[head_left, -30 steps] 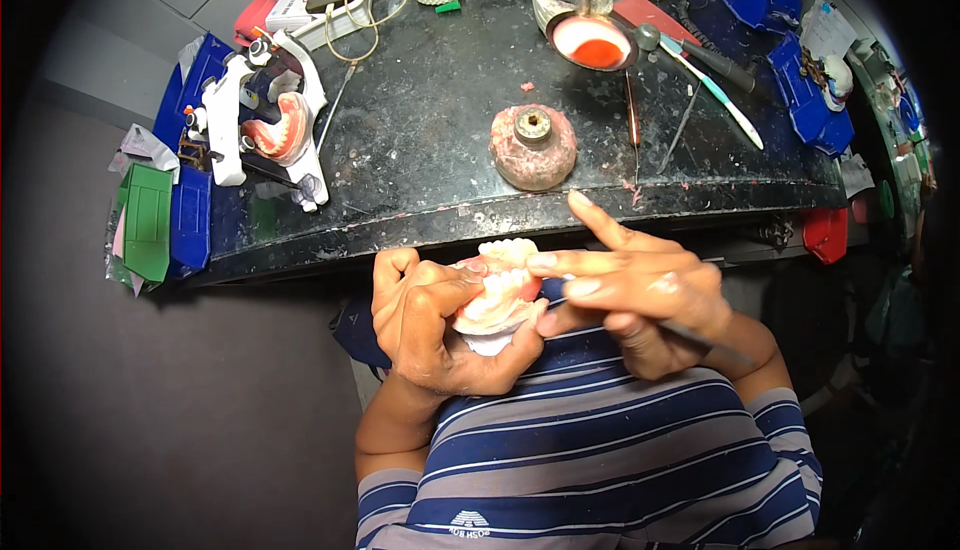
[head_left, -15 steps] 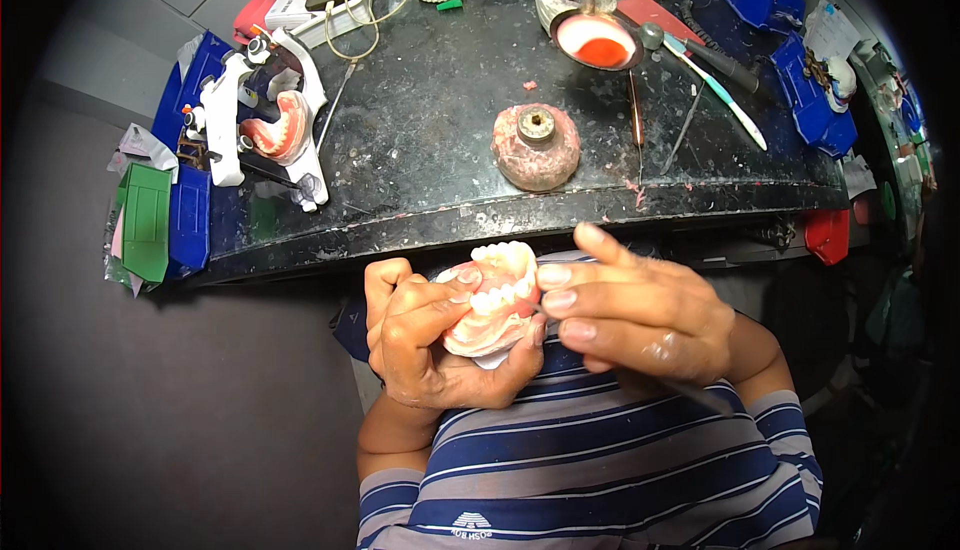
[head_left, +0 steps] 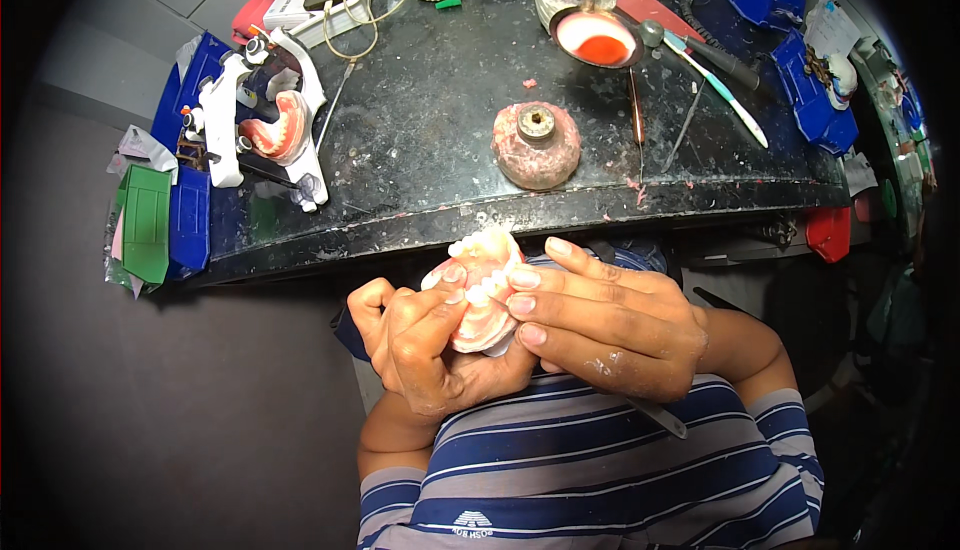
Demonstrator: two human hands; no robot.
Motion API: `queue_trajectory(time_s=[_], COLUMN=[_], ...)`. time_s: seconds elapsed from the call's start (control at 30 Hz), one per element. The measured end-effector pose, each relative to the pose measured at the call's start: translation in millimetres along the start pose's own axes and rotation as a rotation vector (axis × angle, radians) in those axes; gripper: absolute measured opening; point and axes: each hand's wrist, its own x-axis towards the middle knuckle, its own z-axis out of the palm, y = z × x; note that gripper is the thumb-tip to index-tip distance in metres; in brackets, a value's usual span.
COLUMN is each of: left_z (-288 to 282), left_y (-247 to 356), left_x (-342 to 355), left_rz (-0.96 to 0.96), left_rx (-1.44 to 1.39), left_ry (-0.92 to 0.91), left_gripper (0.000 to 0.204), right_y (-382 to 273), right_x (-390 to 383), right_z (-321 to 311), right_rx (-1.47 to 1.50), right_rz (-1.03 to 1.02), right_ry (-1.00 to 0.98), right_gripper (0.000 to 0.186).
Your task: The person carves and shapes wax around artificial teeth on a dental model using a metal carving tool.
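Observation:
My left hand is closed round a dental model, a pale cast with pink wax and a row of white teeth, held just in front of the bench edge. The thumb supports it from below and the fingertips press on the wax beside the teeth. Against its right side rest the fingertips of my right hand. A slim metal dental instrument is held in that hand; its flat end sticks out under the palm, while its working tip is hidden behind the fingers.
On the black bench stand a wax-covered burner, a pan of red liquid and a toothbrush. A white articulator holding a pink denture is at left. Blue bins line the right side.
The model has shifted slightly left and tilted. My right hand has moved left and turned, its fingers closer over the teeth. The instrument's end has swung left and slightly down.

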Motion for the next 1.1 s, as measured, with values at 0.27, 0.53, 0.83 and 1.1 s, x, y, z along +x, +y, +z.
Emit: queue_trajectory(time_s=[0.27,0.53,0.83,1.1], left_z=[-0.1,1.6,4.3,5.6], left_y=[-2.6,2.9,-0.8,0.2], left_x=[-4.3,-2.1,0.4,1.5], left_rz=[0.020,-0.010,0.000,-0.041], left_rx=[0.019,0.069,0.035,-0.004], left_ry=[-0.027,-0.040,-0.019,-0.022], left_gripper=[0.056,0.055,0.057,0.057], right_y=[-0.7,0.3,1.8,5.8], right_x=[0.6,1.9,0.9,3.2], right_z=[-0.3,1.4,1.3,3.9], right_rx=[-0.006,-0.012,0.018,0.006], right_rz=[0.024,0.025,0.032,0.013], right_ry=[-0.038,-0.015,-0.009,0.020], right_gripper=[0.033,0.032,0.031,0.027])
